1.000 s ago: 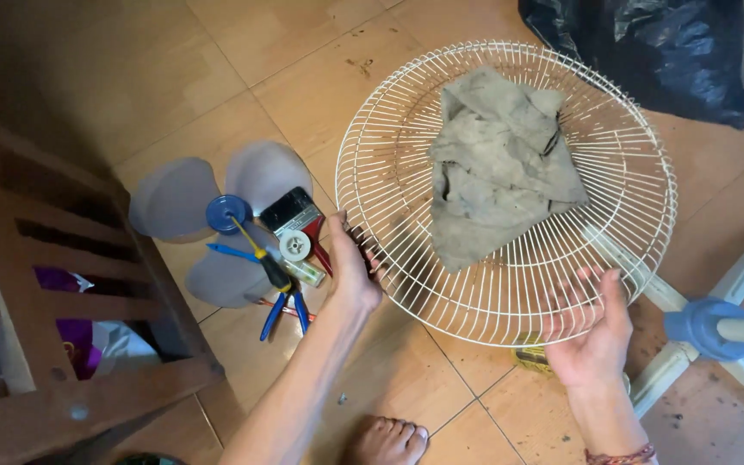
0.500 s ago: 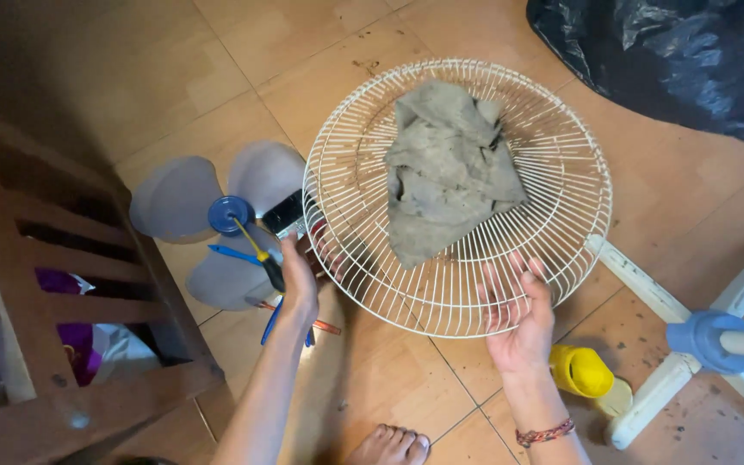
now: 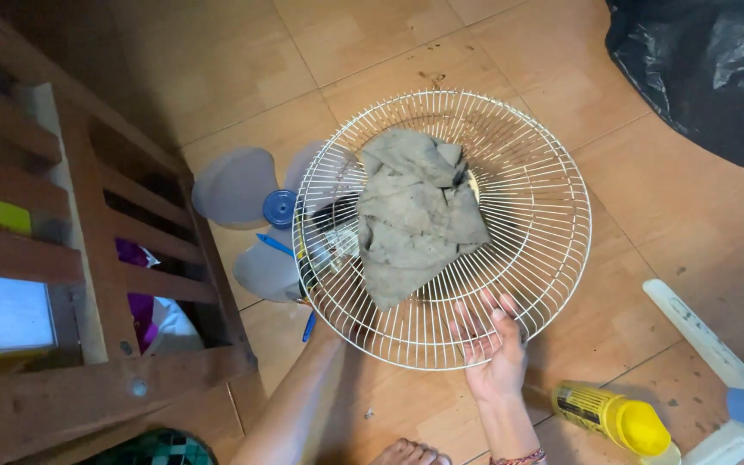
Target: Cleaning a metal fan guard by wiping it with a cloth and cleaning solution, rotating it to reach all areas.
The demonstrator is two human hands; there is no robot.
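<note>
I hold the white wire fan guard (image 3: 510, 224) above the tiled floor (image 3: 372, 52), dished side up, with a grey-brown rag (image 3: 415, 215) lying loose in its middle. It looks light and springy, its thin wires easy to bend, so the stiffer outer rim is the place to grip. My right hand (image 3: 492, 344) cups the near rim from below, fingers spread through the wires. My left hand (image 3: 325, 323) meets the near-left rim, mostly hidden behind the wires, so I cannot tell its grip; that forearm reaches up from the near edge.
</note>
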